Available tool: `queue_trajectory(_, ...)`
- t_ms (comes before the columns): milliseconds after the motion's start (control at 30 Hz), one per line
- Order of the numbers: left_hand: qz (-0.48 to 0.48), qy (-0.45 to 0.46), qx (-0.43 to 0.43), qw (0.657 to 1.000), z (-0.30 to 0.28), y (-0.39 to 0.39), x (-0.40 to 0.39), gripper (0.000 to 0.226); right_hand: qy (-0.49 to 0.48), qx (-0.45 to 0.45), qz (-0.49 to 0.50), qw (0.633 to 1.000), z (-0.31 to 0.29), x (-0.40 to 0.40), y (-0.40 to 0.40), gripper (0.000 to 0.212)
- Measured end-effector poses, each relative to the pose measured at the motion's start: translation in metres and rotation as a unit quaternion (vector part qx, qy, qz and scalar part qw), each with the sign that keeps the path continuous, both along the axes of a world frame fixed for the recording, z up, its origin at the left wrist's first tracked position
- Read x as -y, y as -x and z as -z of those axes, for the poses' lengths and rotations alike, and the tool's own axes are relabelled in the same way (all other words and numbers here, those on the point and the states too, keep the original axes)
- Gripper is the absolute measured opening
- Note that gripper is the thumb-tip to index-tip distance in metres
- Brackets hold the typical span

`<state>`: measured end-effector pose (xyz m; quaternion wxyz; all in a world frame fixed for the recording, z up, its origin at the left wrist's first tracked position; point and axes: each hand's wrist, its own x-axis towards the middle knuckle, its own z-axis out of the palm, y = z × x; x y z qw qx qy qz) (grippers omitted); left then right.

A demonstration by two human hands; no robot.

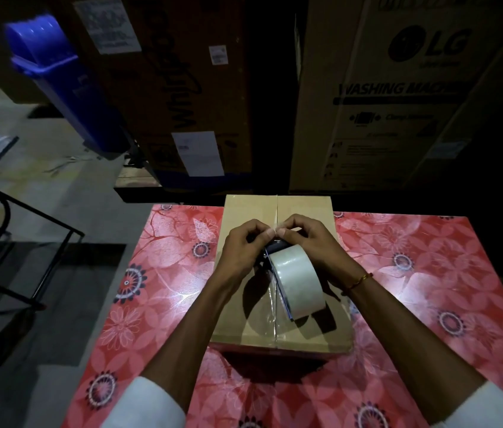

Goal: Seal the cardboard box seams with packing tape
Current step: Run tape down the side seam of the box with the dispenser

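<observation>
A closed brown cardboard box [244, 329] sits in the middle of the red flowered table [429, 273], its centre seam running away from me with clear tape along it. Above the box is a tape dispenser with a pale roll of packing tape [298, 281]. My left hand [242, 248] and my right hand [312, 242] meet over the dispenser's front end, fingertips pinched together on the loose tape end above the seam. The dispenser's dark frame is mostly hidden under my hands.
Large cardboard appliance boxes [398, 97] stand behind the table. A blue plastic bin [58, 78] leans at the back left. A black metal table frame [12, 223] stands on the floor to the left.
</observation>
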<state>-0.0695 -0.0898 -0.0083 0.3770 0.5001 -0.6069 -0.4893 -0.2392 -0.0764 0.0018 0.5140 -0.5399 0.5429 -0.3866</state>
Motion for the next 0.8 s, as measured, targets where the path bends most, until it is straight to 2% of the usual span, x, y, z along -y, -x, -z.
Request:
queue_trajectory(200, 0.047, -0.070, -0.055, 0.995, -0.005, -0.002, 0.004, 0.023, -0.005, 0.029, 0.014, 0.999, -0.002, -0.005, 0.002, 0.014)
queue_trajectory(367, 0.047, -0.064, -0.037, 0.996, -0.009, -0.002, 0.003, 0.032, -0.018, 0.051, 0.024, 0.998, -0.001, -0.005, 0.002, 0.015)
queue_trajectory(433, 0.062, -0.079, -0.045, 0.994, -0.011, -0.003, 0.003, 0.026, -0.021, 0.056, 0.028, 0.998, 0.000, -0.005, 0.001, 0.015)
queue_trajectory(500, 0.062, -0.057, -0.017, 0.996, -0.013, -0.005, 0.003, 0.016, -0.024, 0.050, 0.031, 0.998, -0.001, -0.005, 0.000, 0.016)
queue_trajectory(633, 0.062, 0.008, 0.049, 0.997, -0.013, -0.006, 0.008, 0.014, -0.033, 0.046, 0.031, 0.998, -0.003, -0.004, 0.000, 0.017)
queue_trajectory(800, 0.126, 0.008, 0.080, 0.989, -0.017, -0.013, 0.016, 0.016, -0.041, 0.031, 0.026, 0.998, -0.006, -0.003, 0.000, 0.014)
